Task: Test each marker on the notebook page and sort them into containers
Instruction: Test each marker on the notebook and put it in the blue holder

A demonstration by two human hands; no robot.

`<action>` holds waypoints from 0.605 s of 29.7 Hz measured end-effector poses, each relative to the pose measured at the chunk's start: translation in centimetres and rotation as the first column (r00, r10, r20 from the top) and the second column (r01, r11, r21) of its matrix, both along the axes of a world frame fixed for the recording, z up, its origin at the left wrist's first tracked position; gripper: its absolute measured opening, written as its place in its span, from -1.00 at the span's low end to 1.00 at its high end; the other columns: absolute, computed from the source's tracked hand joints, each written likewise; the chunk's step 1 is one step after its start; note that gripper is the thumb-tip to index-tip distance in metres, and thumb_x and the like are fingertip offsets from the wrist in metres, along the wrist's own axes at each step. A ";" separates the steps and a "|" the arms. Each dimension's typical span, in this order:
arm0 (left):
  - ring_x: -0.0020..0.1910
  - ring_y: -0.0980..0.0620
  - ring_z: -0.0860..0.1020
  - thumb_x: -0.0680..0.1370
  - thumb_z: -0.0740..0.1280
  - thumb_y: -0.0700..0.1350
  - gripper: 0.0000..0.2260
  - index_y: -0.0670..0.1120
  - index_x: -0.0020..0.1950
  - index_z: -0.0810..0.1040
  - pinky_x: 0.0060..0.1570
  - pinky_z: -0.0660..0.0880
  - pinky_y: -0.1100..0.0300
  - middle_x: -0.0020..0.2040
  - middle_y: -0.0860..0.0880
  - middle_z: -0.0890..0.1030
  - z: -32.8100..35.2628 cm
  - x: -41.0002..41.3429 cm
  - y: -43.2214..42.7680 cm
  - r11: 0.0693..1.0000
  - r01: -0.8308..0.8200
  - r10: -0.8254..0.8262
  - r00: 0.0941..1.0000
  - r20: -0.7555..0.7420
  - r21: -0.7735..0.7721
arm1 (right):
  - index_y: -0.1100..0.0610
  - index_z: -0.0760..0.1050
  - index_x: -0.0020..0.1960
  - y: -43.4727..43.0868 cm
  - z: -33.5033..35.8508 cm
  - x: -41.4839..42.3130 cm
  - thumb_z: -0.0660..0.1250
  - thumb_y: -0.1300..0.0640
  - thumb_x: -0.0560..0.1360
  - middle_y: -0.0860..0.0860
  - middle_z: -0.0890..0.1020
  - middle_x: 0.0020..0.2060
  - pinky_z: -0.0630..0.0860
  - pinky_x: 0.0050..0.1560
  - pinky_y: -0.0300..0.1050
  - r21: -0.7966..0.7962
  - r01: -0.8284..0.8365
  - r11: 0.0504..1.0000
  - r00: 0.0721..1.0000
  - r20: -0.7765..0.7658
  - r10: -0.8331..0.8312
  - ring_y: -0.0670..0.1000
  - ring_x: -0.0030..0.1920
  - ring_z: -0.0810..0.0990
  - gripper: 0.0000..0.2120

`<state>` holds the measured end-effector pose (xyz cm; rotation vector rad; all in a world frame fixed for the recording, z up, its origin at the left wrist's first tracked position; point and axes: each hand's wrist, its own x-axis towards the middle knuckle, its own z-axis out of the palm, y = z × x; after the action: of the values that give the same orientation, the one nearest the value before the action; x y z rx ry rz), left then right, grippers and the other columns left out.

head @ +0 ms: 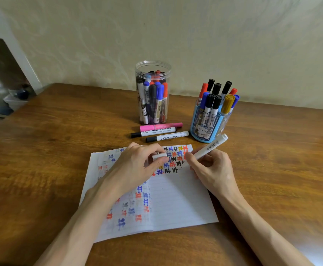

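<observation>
The right hand [210, 169] gripped a white marker [208, 148], tip down at the notebook [180, 198] page, while the left hand [135, 164] pinched a white cap [159, 156] just beside it. I feared the left forearm, lying over the page, might smear the ink, or the cap slip loose.

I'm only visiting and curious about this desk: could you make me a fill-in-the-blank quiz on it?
The right hand holds a white ____.
The left hand pinches its ____.
____ markers lie on the table before the jar.
The one nearest the jar is ____.
Missing: marker, cap, three, pink.
</observation>
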<state>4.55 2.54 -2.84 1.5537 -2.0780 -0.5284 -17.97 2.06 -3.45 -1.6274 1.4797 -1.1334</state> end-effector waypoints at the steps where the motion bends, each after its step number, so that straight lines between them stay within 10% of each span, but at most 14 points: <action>1: 0.04 0.15 0.50 0.53 0.19 0.31 -0.65 0.18 0.15 0.58 -0.07 0.41 0.32 -0.06 0.23 0.61 0.1 0.0 0.1 1.000 0.003 -0.003 1.000 -0.017 -0.014 | -0.01 0.63 -0.15 0.0 0.0 0.0 0.53 -0.02 0.52 -0.14 0.74 -0.25 0.68 -0.24 -0.17 -0.009 -0.003 1.000 1.000 -0.003 0.003 -0.09 -0.23 0.73 -0.86; 18: 0.01 0.23 0.49 0.60 0.30 0.16 -0.79 0.10 0.15 0.58 -0.09 0.30 0.44 -0.07 0.28 0.55 0.5 -0.1 0.4 0.991 0.027 -0.032 0.999 -0.038 -0.128 | 0.04 0.60 -0.16 0.1 -0.4 0.2 0.51 0.08 0.54 -0.13 0.70 -0.28 0.66 -0.23 -0.18 -0.104 -0.013 0.995 0.998 -0.065 0.006 -0.09 -0.20 0.71 -0.86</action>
<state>4.47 2.92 -2.31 1.4308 -2.0654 -0.4240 -17.79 2.17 -3.82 -1.7555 1.4732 -1.1800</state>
